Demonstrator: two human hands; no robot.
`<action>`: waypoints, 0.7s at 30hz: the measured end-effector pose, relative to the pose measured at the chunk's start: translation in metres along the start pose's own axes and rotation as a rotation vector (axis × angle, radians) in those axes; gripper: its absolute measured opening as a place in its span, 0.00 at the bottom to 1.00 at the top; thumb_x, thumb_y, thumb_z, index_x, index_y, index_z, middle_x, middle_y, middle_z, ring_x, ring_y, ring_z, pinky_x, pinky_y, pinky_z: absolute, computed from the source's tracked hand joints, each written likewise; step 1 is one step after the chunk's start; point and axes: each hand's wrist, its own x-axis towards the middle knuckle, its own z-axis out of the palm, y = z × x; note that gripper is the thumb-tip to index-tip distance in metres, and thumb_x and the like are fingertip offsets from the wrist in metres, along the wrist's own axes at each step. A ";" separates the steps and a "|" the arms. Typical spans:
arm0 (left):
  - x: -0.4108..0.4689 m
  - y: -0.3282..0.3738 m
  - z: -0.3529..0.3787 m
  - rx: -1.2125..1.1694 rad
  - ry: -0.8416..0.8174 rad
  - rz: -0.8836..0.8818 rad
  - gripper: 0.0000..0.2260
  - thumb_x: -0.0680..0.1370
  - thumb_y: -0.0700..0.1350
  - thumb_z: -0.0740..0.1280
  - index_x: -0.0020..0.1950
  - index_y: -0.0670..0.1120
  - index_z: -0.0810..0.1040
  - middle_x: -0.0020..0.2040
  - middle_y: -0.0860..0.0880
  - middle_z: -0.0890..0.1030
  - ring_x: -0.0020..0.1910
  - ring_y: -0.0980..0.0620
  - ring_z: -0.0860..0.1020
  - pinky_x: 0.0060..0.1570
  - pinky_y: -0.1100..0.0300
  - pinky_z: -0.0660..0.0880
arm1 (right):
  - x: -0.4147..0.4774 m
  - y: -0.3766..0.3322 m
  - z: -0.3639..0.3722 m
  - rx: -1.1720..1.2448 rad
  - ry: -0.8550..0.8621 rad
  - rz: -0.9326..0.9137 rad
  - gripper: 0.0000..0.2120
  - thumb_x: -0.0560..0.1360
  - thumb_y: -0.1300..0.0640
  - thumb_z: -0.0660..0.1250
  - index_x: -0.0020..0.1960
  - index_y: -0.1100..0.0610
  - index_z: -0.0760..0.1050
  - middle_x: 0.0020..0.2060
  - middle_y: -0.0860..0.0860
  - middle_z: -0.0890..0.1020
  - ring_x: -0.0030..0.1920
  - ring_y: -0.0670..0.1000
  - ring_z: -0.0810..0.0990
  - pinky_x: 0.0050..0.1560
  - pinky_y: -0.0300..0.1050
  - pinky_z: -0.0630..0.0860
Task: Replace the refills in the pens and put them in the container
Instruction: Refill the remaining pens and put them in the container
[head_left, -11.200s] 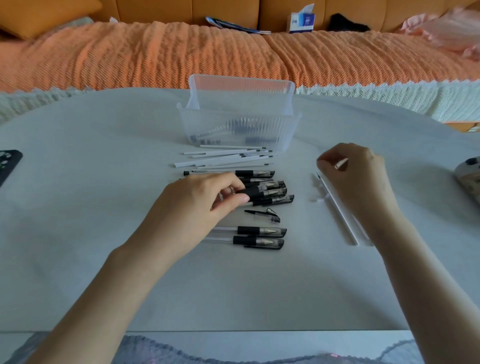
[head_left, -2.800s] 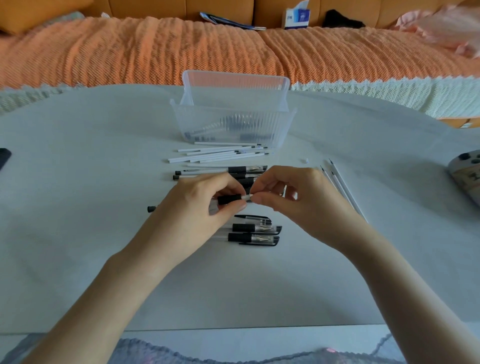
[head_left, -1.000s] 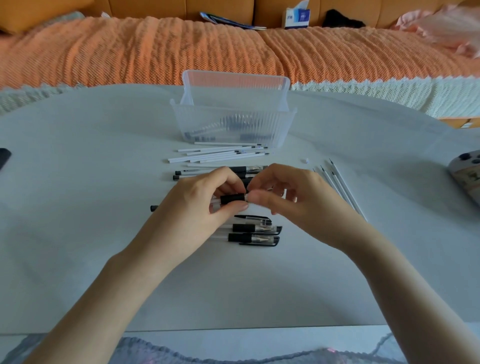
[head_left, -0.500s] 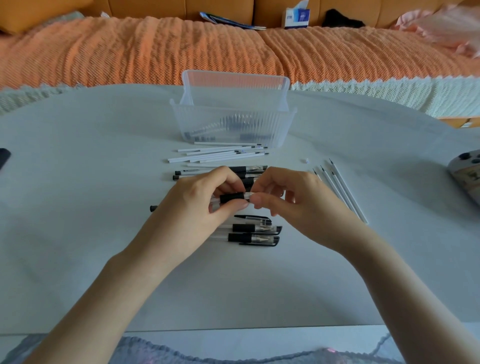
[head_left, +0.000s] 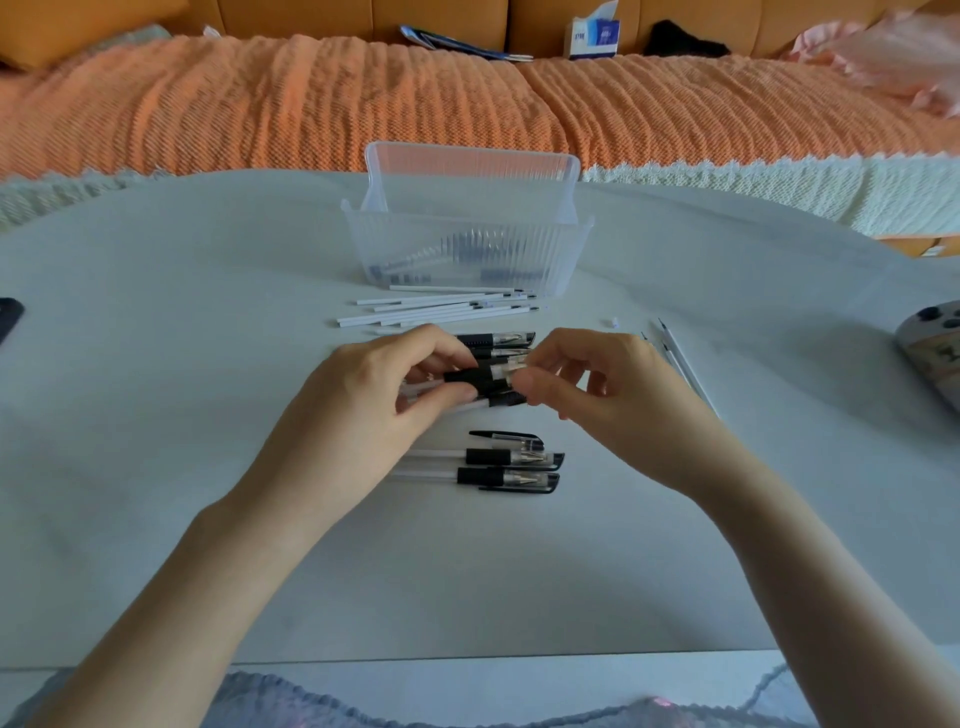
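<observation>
Both hands meet over the middle of the bench (head_left: 156, 441), working on one pen (head_left: 480, 376) held just above the surface. The left hand (head_left: 374, 400) grips the pen, its fingers (head_left: 441, 397) curled round the black grip and the clear barrel, which runs back under the palm. The right hand (head_left: 613, 400) pinches the pen's clear tip end between thumb and forefinger, with the other fingers (head_left: 597, 382) loosely bent and holding nothing. I cannot tell from here whether the tip is seated on the barrel or off it.

Just behind the hands lies a small heap of pens (head_left: 501, 340), partly hidden by the knuckles. Nearer the person, two capped pens (head_left: 514, 467) lie side by side with their caps to the right, and a loose cap (head_left: 511, 436) lies just beyond them.

Farther back stands the container (head_left: 550, 244), clear and ribbed, with several pens (head_left: 467, 244) showing dimly through its wall. A row of white refills (head_left: 436, 309) lies along its front, nearly touching it. A few more refills (head_left: 678, 353) lie to the right of the right hand, partly behind it, and a tiny white bit (head_left: 614, 322) sits near their far ends.

A controller (head_left: 935, 348) lies at the bench's right edge, a dark object (head_left: 8, 319) at the left edge. Behind the bench is a sofa with an orange cover (head_left: 311, 98), a tissue box (head_left: 595, 34) upon it.
</observation>
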 end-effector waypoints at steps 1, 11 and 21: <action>0.001 -0.001 -0.002 0.002 0.013 -0.015 0.07 0.70 0.47 0.73 0.47 0.51 0.80 0.41 0.58 0.81 0.43 0.62 0.79 0.47 0.62 0.74 | -0.001 0.001 -0.002 -0.009 -0.026 0.012 0.05 0.73 0.49 0.68 0.41 0.49 0.78 0.35 0.43 0.80 0.34 0.40 0.74 0.35 0.28 0.67; 0.000 -0.002 -0.007 0.044 0.026 -0.011 0.08 0.70 0.56 0.69 0.46 0.57 0.81 0.41 0.61 0.82 0.42 0.64 0.79 0.47 0.57 0.77 | -0.001 0.007 0.001 -0.146 -0.210 0.010 0.03 0.69 0.51 0.73 0.41 0.48 0.81 0.39 0.42 0.77 0.37 0.46 0.75 0.41 0.39 0.70; 0.001 -0.001 -0.006 0.054 0.014 -0.022 0.09 0.70 0.57 0.67 0.47 0.57 0.81 0.42 0.61 0.82 0.42 0.64 0.78 0.46 0.58 0.76 | 0.000 0.012 -0.008 -0.157 -0.117 0.015 0.03 0.71 0.54 0.71 0.43 0.47 0.78 0.39 0.43 0.81 0.37 0.44 0.78 0.38 0.31 0.70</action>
